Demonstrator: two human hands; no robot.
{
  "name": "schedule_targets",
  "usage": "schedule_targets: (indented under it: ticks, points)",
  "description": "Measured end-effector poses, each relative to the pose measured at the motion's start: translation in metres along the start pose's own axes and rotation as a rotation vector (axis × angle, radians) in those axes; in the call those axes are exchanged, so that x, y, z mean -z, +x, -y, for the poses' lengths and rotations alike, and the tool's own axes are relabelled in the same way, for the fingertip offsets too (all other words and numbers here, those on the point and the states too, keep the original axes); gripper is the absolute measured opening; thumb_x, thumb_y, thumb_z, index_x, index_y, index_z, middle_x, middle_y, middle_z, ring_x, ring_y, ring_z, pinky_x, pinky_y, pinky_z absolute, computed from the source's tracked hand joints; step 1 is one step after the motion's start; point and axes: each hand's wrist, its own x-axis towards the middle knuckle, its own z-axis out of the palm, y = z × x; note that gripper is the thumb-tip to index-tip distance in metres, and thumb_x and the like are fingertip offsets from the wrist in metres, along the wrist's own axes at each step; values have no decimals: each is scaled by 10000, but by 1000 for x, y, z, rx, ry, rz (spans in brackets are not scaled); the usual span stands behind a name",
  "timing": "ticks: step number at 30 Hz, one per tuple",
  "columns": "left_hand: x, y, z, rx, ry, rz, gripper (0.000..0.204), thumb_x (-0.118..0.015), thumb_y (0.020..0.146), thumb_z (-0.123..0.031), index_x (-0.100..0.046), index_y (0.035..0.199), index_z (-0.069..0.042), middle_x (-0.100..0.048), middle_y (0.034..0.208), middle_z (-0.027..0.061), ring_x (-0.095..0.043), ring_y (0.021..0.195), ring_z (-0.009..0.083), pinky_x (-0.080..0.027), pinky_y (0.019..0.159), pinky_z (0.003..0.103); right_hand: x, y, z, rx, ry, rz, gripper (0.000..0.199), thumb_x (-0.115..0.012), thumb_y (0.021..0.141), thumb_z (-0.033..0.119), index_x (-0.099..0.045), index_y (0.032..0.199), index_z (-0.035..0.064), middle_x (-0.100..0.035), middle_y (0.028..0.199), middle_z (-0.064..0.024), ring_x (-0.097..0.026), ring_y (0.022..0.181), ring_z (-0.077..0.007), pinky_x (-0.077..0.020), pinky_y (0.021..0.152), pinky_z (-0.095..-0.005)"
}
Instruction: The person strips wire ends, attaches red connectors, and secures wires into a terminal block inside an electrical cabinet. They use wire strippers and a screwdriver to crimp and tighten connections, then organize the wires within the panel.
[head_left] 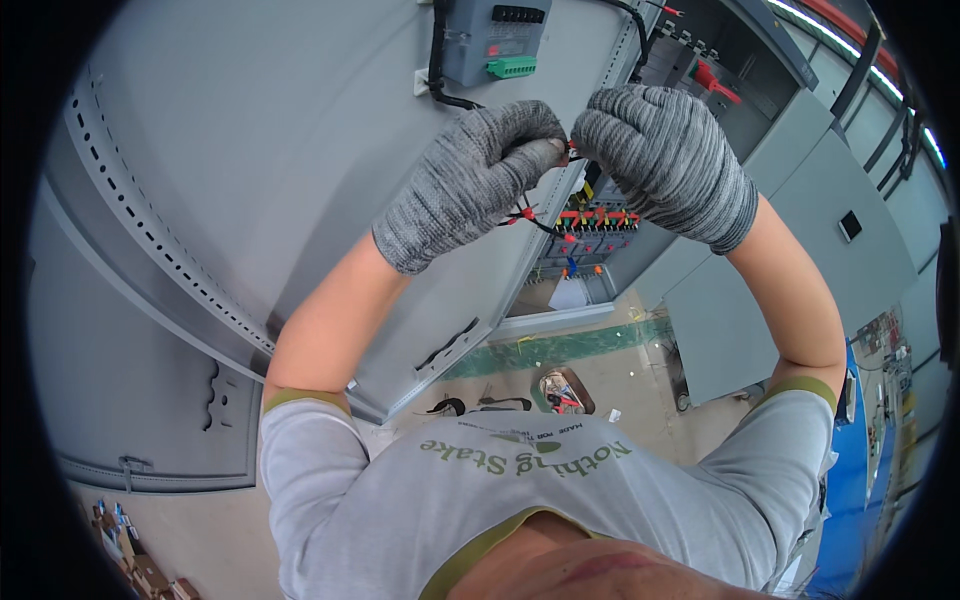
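Note:
My left hand (478,172), in a grey knitted glove, is closed in a pinch on a thin black wire. My right hand (668,155), gloved the same way, meets it fingertip to fingertip with its fingers curled. A small red-and-white wire end (571,151) shows in the gap between them; the rest is hidden by the gloves. Under my left hand dangle black wires with red ends (528,213). Above it, a black cable harness (437,70) runs beside a grey module (490,40) with a green terminal block (512,67), mounted on the cabinet door.
The open grey cabinet door (300,130) spans the left. Inside the cabinet sits a row of breakers (600,222) with coloured wiring; a red handle (716,82) is higher up. On the floor lies a bin of tools (565,391). Cardboard boxes (140,560) are at lower left.

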Motion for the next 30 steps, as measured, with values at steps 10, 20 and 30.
schedule_targets:
  ticks: [10, 20, 30]
  points:
    - [-24, -4, 15, -449, 407, -340, 96, -604, 845, -64, -626, 911, 2, -617, 736, 145, -601, 630, 258, -480, 605, 332, -3, -2, 0, -566, 804, 158, 206, -659, 828, 151, -641, 953, -11, -646, 778, -158, -635, 686, -275, -526, 671, -320]
    - [-22, -2, 14, -347, 322, -285, 113, -576, 875, -73, -616, 941, 10, -615, 750, 121, -592, 638, 227, -484, 630, 325, -9, -4, 4, -320, 421, 118, 139, -595, 860, 150, -595, 942, 39, -611, 711, -76, -642, 644, -205, -525, 597, -314]
    - [-2, -2, 7, -158, 128, -85, 151, -531, 911, -136, -589, 913, 4, -559, 734, 52, -503, 712, 121, -448, 701, 275, 2, -1, -4, -111, 98, 163, 112, -557, 866, 113, -555, 963, 57, -564, 644, -114, -634, 646, -293, -516, 577, -352]
